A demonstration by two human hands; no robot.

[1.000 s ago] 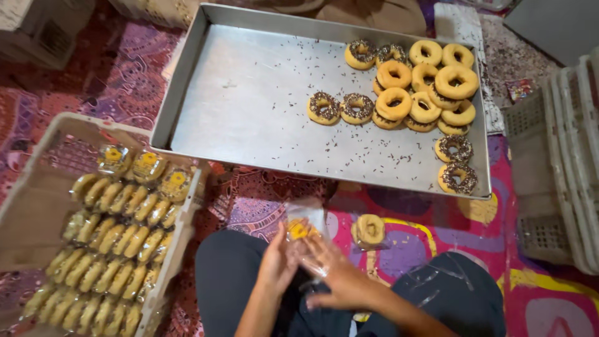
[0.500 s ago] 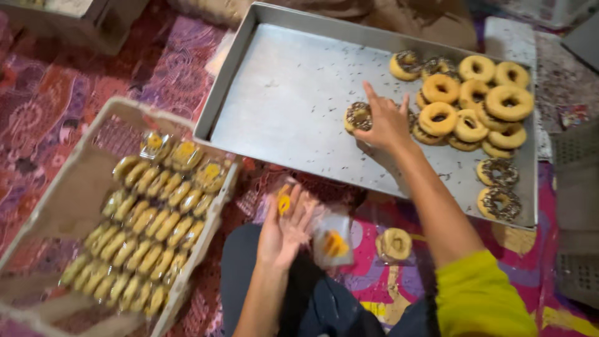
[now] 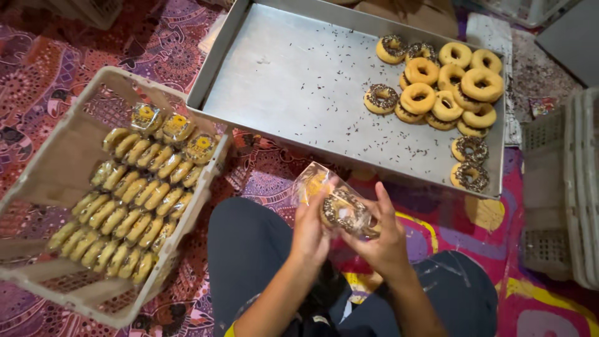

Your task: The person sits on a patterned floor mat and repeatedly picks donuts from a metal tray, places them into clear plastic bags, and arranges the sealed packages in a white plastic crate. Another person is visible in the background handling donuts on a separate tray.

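Note:
Both hands meet over my lap, holding a clear plastic bag (image 3: 315,184) with a chocolate-sprinkled doughnut (image 3: 340,211) inside it. My left hand (image 3: 310,229) grips the bag's left side. My right hand (image 3: 382,237) supports the doughnut from the right and below. Beyond the hands lies a large metal tray (image 3: 299,87) with several doughnuts (image 3: 446,93) piled at its right end, some plain, some sprinkled. Loose sprinkles dot the tray's bare surface.
A grey plastic crate (image 3: 68,162) on the left holds rows of bagged doughnuts (image 3: 134,200). White crates (image 3: 564,187) stand at the right edge. A patterned purple and pink mat (image 3: 81,43) covers the floor. My knees (image 3: 249,249) are below the hands.
My right hand has come back from the tray with a sprinkled doughnut and joined my left hand at the bag. The doughnut now sits in the bag.

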